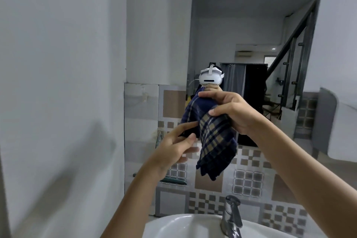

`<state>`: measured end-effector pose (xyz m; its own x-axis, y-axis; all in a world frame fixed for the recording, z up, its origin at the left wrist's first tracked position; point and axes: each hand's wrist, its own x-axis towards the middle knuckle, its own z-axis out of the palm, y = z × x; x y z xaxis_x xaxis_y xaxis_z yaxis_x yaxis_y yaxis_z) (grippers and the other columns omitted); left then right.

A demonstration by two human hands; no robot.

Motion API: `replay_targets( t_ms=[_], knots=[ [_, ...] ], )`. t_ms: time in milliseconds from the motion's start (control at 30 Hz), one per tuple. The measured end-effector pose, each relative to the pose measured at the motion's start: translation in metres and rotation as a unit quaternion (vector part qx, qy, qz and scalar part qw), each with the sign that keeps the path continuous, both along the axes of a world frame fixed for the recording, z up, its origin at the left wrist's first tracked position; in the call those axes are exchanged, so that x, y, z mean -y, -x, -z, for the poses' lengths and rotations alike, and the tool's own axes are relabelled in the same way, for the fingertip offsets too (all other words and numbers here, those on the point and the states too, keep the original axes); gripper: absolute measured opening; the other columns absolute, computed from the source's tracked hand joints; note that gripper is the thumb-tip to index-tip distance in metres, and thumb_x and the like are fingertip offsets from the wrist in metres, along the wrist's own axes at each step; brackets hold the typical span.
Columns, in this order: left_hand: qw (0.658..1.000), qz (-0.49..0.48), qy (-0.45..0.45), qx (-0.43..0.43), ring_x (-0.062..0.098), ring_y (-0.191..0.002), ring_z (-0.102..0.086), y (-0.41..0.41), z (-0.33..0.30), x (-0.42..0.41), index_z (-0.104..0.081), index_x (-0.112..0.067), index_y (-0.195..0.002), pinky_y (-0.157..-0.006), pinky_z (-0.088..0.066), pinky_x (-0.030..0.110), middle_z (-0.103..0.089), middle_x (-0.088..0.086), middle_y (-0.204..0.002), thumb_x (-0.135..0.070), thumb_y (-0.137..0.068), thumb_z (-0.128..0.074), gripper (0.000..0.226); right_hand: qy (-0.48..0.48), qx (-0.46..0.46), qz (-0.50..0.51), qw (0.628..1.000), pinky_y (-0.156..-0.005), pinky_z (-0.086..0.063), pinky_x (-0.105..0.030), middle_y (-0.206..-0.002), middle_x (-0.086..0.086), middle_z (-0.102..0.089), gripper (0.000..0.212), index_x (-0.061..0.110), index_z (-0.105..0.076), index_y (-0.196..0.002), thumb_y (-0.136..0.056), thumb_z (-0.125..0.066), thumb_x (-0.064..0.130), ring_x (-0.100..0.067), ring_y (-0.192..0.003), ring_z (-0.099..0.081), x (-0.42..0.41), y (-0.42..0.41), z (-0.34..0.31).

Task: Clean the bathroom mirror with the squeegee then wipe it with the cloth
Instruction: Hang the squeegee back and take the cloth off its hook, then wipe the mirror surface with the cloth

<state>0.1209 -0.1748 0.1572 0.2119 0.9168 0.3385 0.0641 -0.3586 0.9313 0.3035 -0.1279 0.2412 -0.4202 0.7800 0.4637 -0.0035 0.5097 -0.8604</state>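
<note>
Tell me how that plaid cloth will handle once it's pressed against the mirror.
The plaid cloth is probably floppy: it droops in folds below the right hand. It looks light, since fingers alone carry it. It will likely bunch unless spread flat; the left hand is pinching a fold.

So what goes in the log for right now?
stage: cloth wipe prep | right hand: grip on plaid cloth | left hand: pinching cloth edge | mirror: untouched | squeegee: unseen
</note>
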Motion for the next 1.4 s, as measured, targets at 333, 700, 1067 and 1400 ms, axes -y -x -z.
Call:
replay_targets(
  t_ms=[333,700,1067,1400],
  knots=[
    [0.963,0.004,0.011,0.270,0.020,-0.087,-0.065,-0.071,0.005,0.010,-0.064,-0.015,-0.110,-0.073,-0.053,0.032,-0.068,0.007,-0.098,-0.010,-0.089,-0.057,0.023,0.006,-0.037,0.022,0.999,-0.081,-0.057,-0.026,-0.090,0.009,-0.073,0.046,-0.001,-0.060,-0.121,-0.078,-0.057,-0.019,-0.004,-0.086,-0.068,0.020,-0.075,0.019],
    [0.933,-0.271,-0.220,-0.090,0.005,-0.083,-0.064,-0.107,-0.026,0.016,-0.071,-0.027,-0.098,-0.081,-0.053,0.027,-0.069,-0.010,-0.091,-0.012,-0.070,-0.080,0.033,-0.208,0.101,0.247,0.941,-0.059,-0.041,0.000,-0.073,0.017,-0.061,0.042,0.021,-0.070,-0.098,-0.062,-0.088,0.012,0.017,-0.063,-0.056,0.041,-0.119,0.038],
    [0.924,-0.200,-0.300,-0.128,0.011,-0.074,-0.066,-0.121,-0.061,0.015,-0.071,-0.023,-0.095,-0.071,-0.057,0.021,-0.070,-0.006,-0.087,-0.009,-0.072,-0.077,0.028,-0.212,-0.047,0.116,0.969,-0.083,-0.057,-0.041,-0.097,0.009,-0.064,0.022,0.013,-0.057,-0.092,-0.081,-0.069,-0.002,-0.007,-0.092,-0.064,0.036,-0.147,0.043],
    [0.963,-0.181,-0.189,0.066,0.020,-0.071,-0.066,-0.137,-0.061,0.006,-0.068,-0.019,-0.086,-0.071,-0.058,0.039,-0.069,0.015,-0.082,-0.006,-0.073,-0.075,0.020,-0.242,-0.055,-0.030,0.968,-0.096,-0.050,-0.044,-0.121,0.014,-0.064,0.038,0.018,-0.069,-0.108,-0.092,-0.047,-0.009,-0.014,-0.122,-0.054,0.047,-0.164,0.053]
  ],
)
